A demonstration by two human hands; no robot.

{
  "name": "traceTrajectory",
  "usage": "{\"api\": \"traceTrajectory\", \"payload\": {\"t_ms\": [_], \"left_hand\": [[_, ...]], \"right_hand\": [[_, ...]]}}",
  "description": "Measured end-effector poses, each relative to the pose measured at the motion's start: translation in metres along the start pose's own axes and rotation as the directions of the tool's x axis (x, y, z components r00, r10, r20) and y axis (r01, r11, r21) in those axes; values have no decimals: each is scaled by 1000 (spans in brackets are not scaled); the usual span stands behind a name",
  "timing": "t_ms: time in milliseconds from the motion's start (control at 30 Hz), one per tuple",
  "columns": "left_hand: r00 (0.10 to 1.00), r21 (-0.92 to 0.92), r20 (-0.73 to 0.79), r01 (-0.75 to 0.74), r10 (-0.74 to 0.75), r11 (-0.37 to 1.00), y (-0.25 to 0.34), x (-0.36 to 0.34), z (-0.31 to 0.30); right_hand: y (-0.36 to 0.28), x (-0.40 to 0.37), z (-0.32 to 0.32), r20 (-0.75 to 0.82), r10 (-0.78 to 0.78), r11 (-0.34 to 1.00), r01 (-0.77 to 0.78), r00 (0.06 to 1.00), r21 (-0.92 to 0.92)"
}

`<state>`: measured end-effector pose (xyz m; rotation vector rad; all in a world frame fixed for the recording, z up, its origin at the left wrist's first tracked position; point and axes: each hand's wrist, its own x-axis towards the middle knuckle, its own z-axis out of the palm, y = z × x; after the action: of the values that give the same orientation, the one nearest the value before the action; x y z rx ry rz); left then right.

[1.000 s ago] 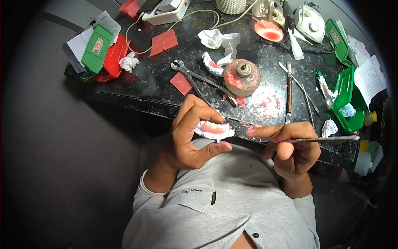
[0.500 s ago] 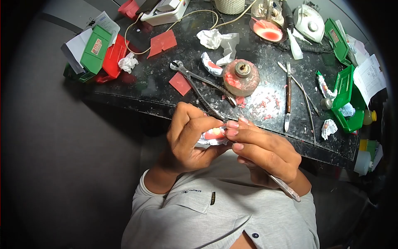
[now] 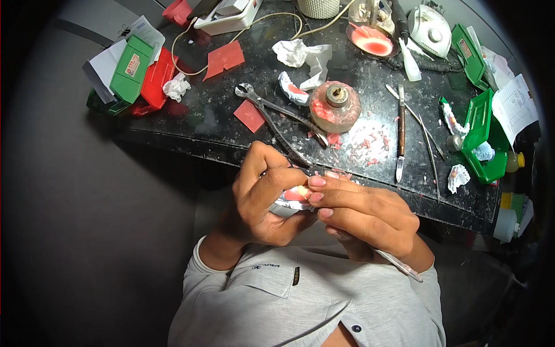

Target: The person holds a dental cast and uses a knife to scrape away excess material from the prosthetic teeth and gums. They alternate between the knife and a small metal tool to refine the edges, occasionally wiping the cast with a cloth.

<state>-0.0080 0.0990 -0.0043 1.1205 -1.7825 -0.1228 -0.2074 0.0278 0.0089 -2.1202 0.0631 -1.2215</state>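
In front of my chest, my left hand [image 3: 257, 202] is wrapped round a white plaster dental cast [image 3: 284, 203] with pink wax and a pale yellowish tooth on it. My right hand [image 3: 373, 211] is closed on a slim metal dental tool [image 3: 400, 266]; its handle sticks out below the palm toward my shirt. The right fingertips meet the cast's right side and cover part of it. The tool's working end is hidden behind these fingers. Beyond my hands, long-handled pliers [image 3: 272, 118] lie on the black bench beside a glass spirit burner [image 3: 335, 110].
Pink wax sheets [image 3: 224, 60], another cast piece [image 3: 293, 89] and crumpled tissue [image 3: 291, 54] lie on the bench. A wooden-handled knife [image 3: 401, 133] and thin tools rest at right. Green boxes [image 3: 477, 124] stand at the right edge. Wax shavings [image 3: 370, 144] litter the middle.
The right fingers have shifted slightly left and down over the cast. The tool's handle end has moved a little to the right. Both hands keep their hold.
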Motion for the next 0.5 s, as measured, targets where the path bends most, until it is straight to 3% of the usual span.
{"api": "traceTrajectory", "payload": {"t_ms": [500], "left_hand": [[1000, 3, 6, 4, -4, 1000, 3, 2, 0]], "right_hand": [[-1, 0, 1, -7, 18, 1000, -18, 1000, 7]]}}
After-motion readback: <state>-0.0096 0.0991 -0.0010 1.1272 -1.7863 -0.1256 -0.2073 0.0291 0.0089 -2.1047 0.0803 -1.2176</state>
